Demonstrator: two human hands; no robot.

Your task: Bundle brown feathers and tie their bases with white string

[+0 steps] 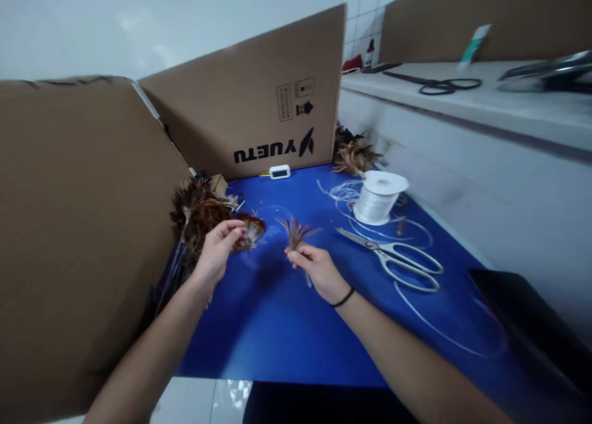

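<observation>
1. Brown, fan-shaped bunch of slender feathers (300,231) sits over the smooth blue tabletop (277,325), its base clamped between my right hand's (319,271) thumb and fingers, long axis pointing away from me.
2. Russet, grey-downed feather clump (255,229) lies at my left hand's (217,251) fingertips, the nearer hand; whether they pinch any, I cannot tell.
</observation>
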